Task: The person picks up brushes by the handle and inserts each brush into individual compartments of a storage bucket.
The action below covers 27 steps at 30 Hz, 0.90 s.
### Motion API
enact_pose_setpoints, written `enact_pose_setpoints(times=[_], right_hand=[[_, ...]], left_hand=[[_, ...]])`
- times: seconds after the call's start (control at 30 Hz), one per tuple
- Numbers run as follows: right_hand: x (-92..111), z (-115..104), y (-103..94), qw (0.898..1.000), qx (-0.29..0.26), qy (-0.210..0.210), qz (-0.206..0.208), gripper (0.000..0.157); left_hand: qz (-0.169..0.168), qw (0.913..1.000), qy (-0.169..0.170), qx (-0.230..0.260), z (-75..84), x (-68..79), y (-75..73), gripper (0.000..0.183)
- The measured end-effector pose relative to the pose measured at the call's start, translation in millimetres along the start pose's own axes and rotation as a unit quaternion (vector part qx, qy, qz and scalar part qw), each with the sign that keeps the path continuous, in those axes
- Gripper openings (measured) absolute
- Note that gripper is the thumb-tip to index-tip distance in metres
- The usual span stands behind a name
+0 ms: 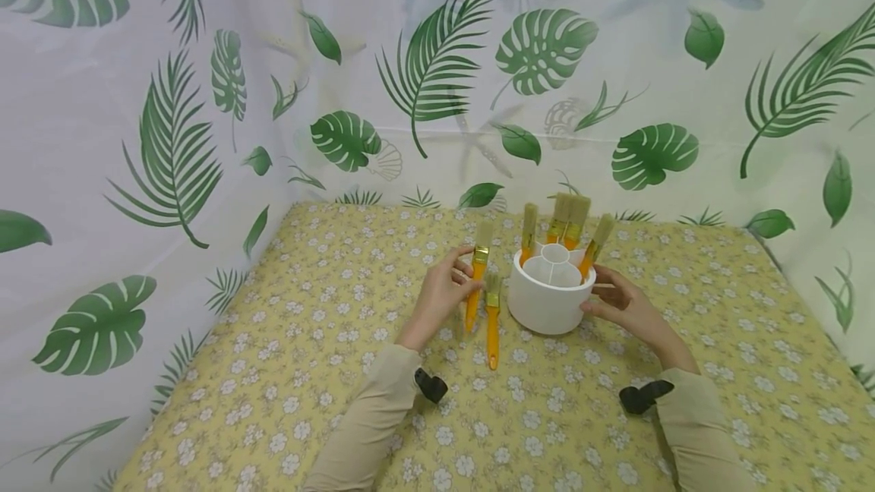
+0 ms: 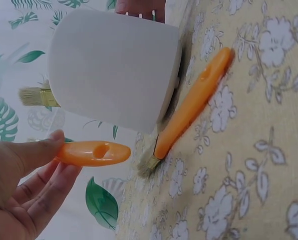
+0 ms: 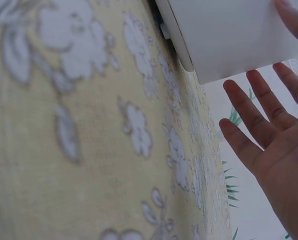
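My left hand [image 1: 440, 296] pinches a paintbrush [image 1: 477, 279] between thumb and fingers, bristles up and orange handle down, just left of a white round divided holder [image 1: 547, 308]. A second paintbrush [image 1: 493, 332] lies on the cloth between that hand and the holder, its bristles pointing away. Several more brushes [image 1: 562, 220] stand bristles up in the holder's outer compartments; the front ones and the round centre show no brush. At the holder's right side is my right hand [image 1: 625, 308], its thumb against the wall. In the right wrist view its fingers [image 3: 253, 117] are spread and nearly straight.
A yellow flowered cloth [image 1: 287, 370] covers the table. White curtains with green leaf prints [image 1: 437, 59] hang behind it and along the left side. A black wrist camera [image 1: 431, 386] sits on the left cuff, another [image 1: 644, 397] on the right.
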State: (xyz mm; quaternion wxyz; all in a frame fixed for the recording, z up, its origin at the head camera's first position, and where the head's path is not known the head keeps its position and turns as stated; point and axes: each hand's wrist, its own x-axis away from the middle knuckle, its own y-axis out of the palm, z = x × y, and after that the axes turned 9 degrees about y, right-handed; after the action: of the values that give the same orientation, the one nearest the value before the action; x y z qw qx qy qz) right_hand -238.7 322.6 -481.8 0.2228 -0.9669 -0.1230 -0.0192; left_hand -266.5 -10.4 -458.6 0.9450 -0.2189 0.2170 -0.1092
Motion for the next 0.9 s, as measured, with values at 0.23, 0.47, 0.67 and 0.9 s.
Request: enact_pose_setpoints(times=[0.23, 0.47, 0.67, 0.9], right_hand=[[1.5, -0.4, -0.4, 1.0, 0.0, 0.0, 0.004, 0.072], [1.3, -0.5, 0.3, 1.0, 0.003, -0.001, 0.008, 0.072], [0.9, 0.6, -1.2, 1.0, -0.011, -0.004, 0.001, 0.07], [-0.1, 0.2, -2.9, 1.0, -0.014, -0.017, -0.001, 0.068]], left_hand=[[0.011, 0.9998, 0.015, 0.012, 6.4, -0.5, -1.7, 0.058], [0.024, 0.9991, 0.033, 0.014, 14.3, -1.0, -3.3, 0.058], [0.038, 0.9982, 0.047, 0.003, 22.1, -4.6, -1.7, 0.059], [0.046, 0.9963, 0.07, 0.023, 33.4, -10.1, -1.4, 0.058]])
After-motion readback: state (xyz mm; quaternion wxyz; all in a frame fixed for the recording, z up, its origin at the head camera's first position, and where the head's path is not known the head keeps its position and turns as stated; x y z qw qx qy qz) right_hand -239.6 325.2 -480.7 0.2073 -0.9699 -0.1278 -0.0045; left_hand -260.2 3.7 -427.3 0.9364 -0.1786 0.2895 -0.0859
